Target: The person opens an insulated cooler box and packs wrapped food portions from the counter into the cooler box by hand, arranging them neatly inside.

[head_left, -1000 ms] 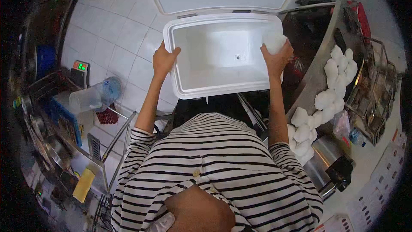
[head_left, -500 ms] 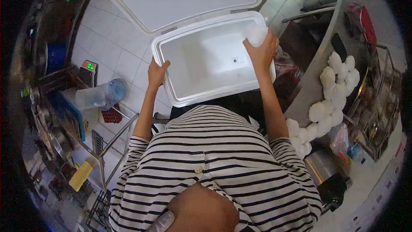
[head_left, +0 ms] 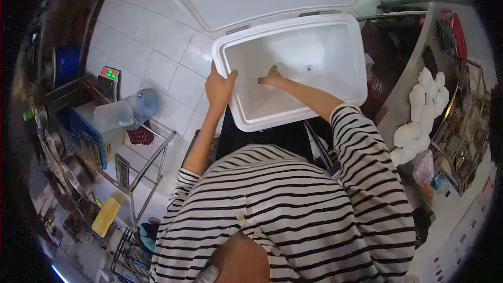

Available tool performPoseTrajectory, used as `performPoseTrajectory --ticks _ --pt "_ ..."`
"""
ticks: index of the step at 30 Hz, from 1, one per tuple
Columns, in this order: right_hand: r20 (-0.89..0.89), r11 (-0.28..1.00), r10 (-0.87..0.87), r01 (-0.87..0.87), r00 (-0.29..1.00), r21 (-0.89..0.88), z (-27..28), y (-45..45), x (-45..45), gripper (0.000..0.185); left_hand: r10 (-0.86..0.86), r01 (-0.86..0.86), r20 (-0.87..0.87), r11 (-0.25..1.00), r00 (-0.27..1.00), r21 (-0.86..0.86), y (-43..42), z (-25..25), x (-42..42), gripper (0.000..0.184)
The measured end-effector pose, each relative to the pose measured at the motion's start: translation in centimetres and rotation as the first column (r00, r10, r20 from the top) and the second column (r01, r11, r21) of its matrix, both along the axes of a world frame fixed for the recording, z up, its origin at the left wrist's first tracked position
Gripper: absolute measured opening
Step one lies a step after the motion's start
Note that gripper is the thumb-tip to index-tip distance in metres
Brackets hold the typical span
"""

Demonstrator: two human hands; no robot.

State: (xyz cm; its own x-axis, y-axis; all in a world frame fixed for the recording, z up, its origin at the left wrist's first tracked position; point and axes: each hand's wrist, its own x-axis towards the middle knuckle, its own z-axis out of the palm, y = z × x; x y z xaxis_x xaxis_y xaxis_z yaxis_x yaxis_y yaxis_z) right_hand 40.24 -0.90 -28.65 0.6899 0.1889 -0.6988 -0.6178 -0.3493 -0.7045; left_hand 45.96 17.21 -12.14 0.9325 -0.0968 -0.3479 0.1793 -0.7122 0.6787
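A white cooler box stands in front of me, its hinged lid tipped back. My left hand grips the left rim, thumb over the edge and fingers outside. Inside the box, towards its left end, is my right hand, its fingers curved as if round a white rounded lump that blends with the white inner wall, so its outline is hard to make out. To the right, a cluster of similar white lumps lies on a counter.
A clear plastic jug and a blue-tinted bottle lie by a metal-framed stand at left. Near them is a device with green lights. A wire rack stands at far right. White tiles cover the floor.
My right hand has moved from above the box's right rim down into its left part, carrying the white lump. The view has shifted, and my left hand still holds the rim.
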Motion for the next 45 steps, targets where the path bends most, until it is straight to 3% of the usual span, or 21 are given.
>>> performPoseTrajectory --ticks 3,6,9,12,14,15,16,17,18,19,21,22,23,24,26,28,30,33,35,38,45 --pt "-0.102 0.916 0.216 -0.238 0.971 -0.324 -0.1 2.6 0.3 0.086 -0.002 0.005 -0.061 0.999 0.998 0.043 -0.1 0.7 0.2 0.065" --pt "-0.265 0.690 0.340 -0.431 0.902 -0.581 0.4 4.0 -0.3 0.086 -0.014 0.021 -0.111 0.997 0.994 0.070 0.0 1.5 0.7 0.060" --pt "-0.467 0.443 0.591 -0.748 0.658 -0.494 1.9 6.1 2.8 0.068 -0.055 0.056 -0.052 0.998 0.997 0.006 0.5 1.1 0.6 0.071" --pt "0.001 0.920 0.140 -0.130 0.990 -0.369 8.4 6.8 3.6 0.053 -0.084 0.080 -0.102 0.996 0.991 -0.039 1.6 -1.1 0.7 0.081" --pt "0.204 0.938 -0.017 0.087 0.979 -0.337 12.8 7.0 3.8 0.046 -0.165 0.157 -0.047 0.977 0.985 -0.143 2.5 -2.4 1.1 0.087" --pt "0.359 0.931 -0.168 0.267 0.918 -0.247 14.5 6.9 2.5 0.041 -0.147 0.168 0.088 0.926 0.985 -0.339 2.9 -3.0 1.1 0.089" --pt "0.504 0.897 -0.300 0.420 0.810 -0.140 16.2 6.3 0.8 0.036 -0.124 0.156 0.145 0.959 0.982 -0.238 1.8 -1.0 0.4 0.086" --pt "0.570 0.806 -0.465 0.590 0.677 -0.043 18.1 5.7 -1.6 0.032 -0.247 0.337 0.479 0.935 0.842 -0.110 2.7 -1.4 0.5 0.081" --pt "0.624 0.690 -0.592 0.721 0.510 0.066 20.2 4.9 -4.6 0.028 -0.181 0.381 0.567 0.888 0.803 -0.257 1.6 0.6 0.2 0.071" --pt "0.659 0.561 -0.681 0.806 0.320 0.188 22.6 3.9 -7.6 0.025 -0.240 0.443 0.701 0.889 0.672 -0.120 0.8 2.4 0.1 0.063" --pt "0.704 0.245 -0.624 0.940 0.339 -0.236 28.2 1.3 -15.6 0.020 -0.394 0.604 0.662 0.789 0.637 -0.111 0.1 2.9 0.1 0.061" --pt "0.663 0.051 -0.744 0.996 0.083 -0.067 29.2 0.0 -19.5 0.018 -0.467 0.671 0.642 0.735 0.608 -0.101 -1.0 2.9 0.3 0.060" --pt "0.695 -0.096 -0.719 0.990 0.004 -0.106 29.6 -0.7 -24.5 0.015 -0.471 0.684 0.560 0.683 0.681 -0.258 -2.2 3.4 -0.1 0.051" --pt "0.819 -0.282 -0.568 0.916 0.080 -0.285 29.7 -1.0 -29.6 0.015 -0.598 0.755 0.493 0.619 0.632 -0.217 -3.5 3.2 -0.3 0.045" --pt "0.891 -0.498 -0.446 0.803 0.086 -0.327 30.5 -1.5 -38.4 0.016 -0.798 0.867 0.341 0.475 0.496 -0.150 -6.2 1.5 0.2 0.034" --pt "0.779 -0.455 -0.541 0.669 0.317 -0.588 32.5 -2.7 -43.2 0.032 -0.940 0.995 0.342 0.043 0.011 0.086 -7.9 -6.7 3.5 0.036" --pt "0.578 -0.226 -0.535 0.554 0.617 -0.801 32.3 -5.8 -46.4 0.051 -0.953 0.923 -0.198 -0.276 -0.228 0.268 -9.6 -12.1 4.5 0.039" --pt "0.175 0.002 -0.509 0.204 0.843 -0.979 31.8 -8.5 -46.0 0.079 -0.756 0.831 -0.639 -0.441 -0.140 0.339 -11.5 -18.4 4.9 0.051" --pt "-0.014 0.172 -0.516 0.087 0.856 -0.981 30.5 -10.2 -47.2 0.101 -0.704 0.809 -0.696 -0.489 -0.145 0.326 -12.0 -20.1 4.4 0.046" --pt "-0.108 0.275 -0.503 0.040 0.858 -0.961 31.1 -11.7 -47.1 0.098 -0.678 0.797 -0.714 -0.524 -0.175 0.302 -11.9 -21.5 3.9 0.040" --pt "0.282 -0.020 -0.349 0.294 0.894 -0.956 31.0 -9.1 -46.9 0.080 -0.705 0.801 -0.672 -0.527 -0.226 0.284 -10.1 -23.4 3.1 0.025"
